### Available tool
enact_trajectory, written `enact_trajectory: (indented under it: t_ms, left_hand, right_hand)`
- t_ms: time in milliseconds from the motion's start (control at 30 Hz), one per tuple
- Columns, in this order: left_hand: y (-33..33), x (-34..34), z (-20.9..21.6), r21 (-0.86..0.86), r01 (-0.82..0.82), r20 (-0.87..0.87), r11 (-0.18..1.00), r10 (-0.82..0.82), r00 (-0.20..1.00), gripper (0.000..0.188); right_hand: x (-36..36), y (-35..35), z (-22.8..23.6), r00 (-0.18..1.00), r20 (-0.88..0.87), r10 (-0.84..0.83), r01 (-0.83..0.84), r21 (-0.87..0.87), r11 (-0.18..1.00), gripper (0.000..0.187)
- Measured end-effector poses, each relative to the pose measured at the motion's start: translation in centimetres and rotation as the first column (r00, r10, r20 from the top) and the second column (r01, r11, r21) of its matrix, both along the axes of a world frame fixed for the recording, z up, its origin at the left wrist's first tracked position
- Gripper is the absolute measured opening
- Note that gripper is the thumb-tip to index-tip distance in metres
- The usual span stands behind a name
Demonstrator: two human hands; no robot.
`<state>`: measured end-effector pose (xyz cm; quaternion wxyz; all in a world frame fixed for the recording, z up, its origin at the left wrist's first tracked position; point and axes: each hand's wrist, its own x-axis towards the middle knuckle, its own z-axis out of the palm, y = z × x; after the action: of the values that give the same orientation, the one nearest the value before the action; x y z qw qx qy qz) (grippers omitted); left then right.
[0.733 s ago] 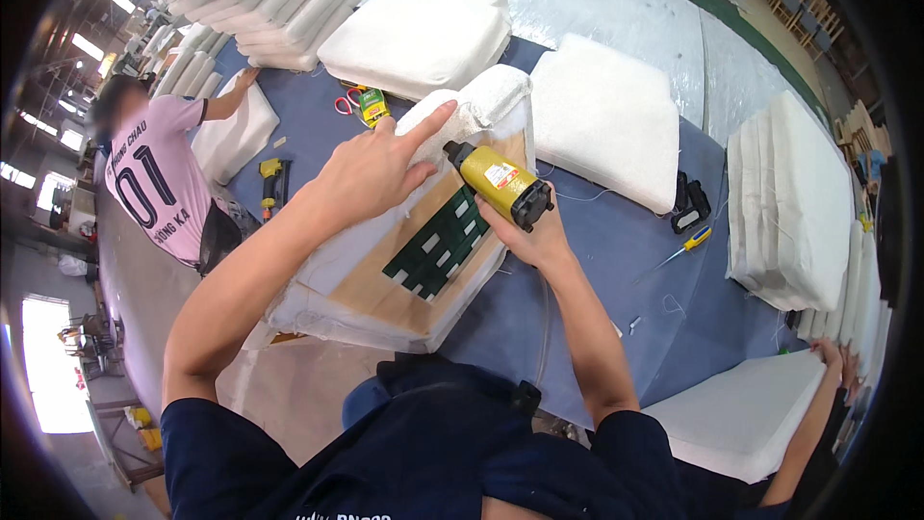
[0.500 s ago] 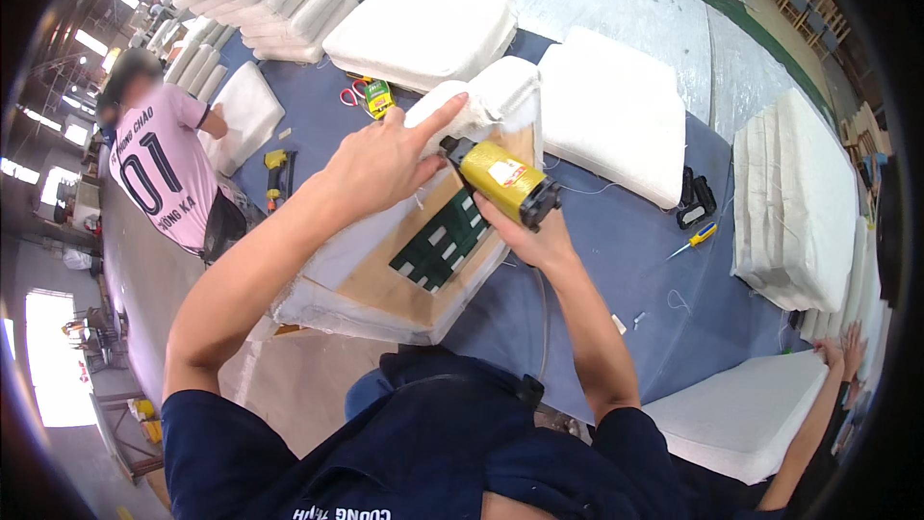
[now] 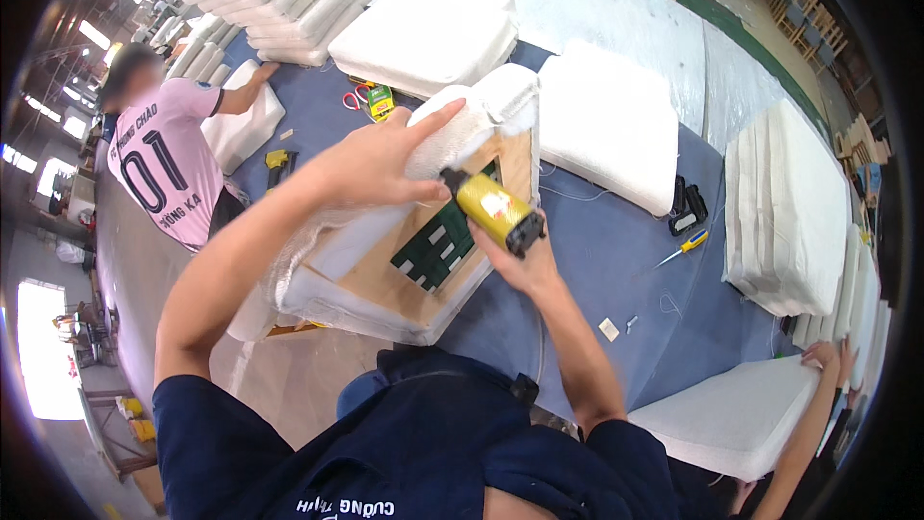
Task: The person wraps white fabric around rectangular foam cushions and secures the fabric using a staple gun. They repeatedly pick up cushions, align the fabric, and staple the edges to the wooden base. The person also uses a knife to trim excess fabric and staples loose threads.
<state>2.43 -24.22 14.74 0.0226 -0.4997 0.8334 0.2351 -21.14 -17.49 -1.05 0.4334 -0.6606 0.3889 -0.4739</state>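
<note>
My right hand [image 3: 521,262] grips a yellow-and-black staple gun [image 3: 493,209], its nose toward my left thumb. Under it lies an upturned seat cushion with a wooden frame [image 3: 358,300], green webbing [image 3: 435,248] across the opening and white fabric [image 3: 455,142] drawn over its edge. Against that fabric, my left hand [image 3: 397,156] rests with thumb and index finger stretched apart; its other fingers are partly hidden. The tool covers part of the frame, and I cannot tell whether its nose touches the wood.
White cushions [image 3: 608,125] lie beyond, with stacks at far left [image 3: 289,0] and right [image 3: 784,212]. Scissors [image 3: 356,98], a second yellow tool [image 3: 280,166] and a screwdriver [image 3: 684,247] rest on the blue table [image 3: 616,274]. Co-workers handle cushions at left [image 3: 159,154] and right [image 3: 818,395].
The staple gun and my right hand have shifted slightly down and left. My left hand stays at the fabric. The left co-worker's arm has reached farther out over a cushion.
</note>
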Motion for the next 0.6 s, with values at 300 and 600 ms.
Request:
enact_trajectory:
  t_ms: [300,600]
  left_hand:
    - [1.1,5.1,-0.7,0.239,-0.175,-0.228,0.955,0.230,0.946,0.070]
    - [2.8,2.0,-0.8,-0.182,-0.306,0.236,0.935,0.344,0.909,0.063]
  right_hand:
    - [6.4,4.9,-3.4,0.998,-0.015,-0.063,0.062,-0.065,0.996,0.040]
    - [6.4,2.7,-3.6,0.995,0.098,0.010,-0.008,-0.021,1.000,0.039]
